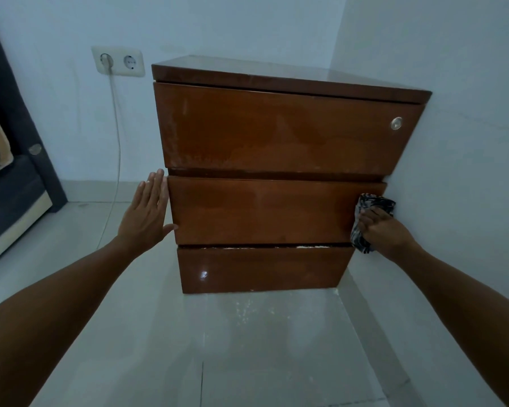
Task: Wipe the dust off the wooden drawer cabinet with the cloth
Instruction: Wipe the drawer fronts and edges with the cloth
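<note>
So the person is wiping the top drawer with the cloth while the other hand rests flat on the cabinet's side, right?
Not quite. The head view shows the right hand pressing the cloth on the middle drawer, not the top one. The left hand does rest flat on the cabinet's side.

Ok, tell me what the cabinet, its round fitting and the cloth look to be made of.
Cabinet: apparently wood or veneer, glossy brown lacquer with glare spots, hazy with dust. Round fitting: shiny silver, likely metal. Cloth in the right hand: soft crumpled fabric, black-and-white pattern.
</note>
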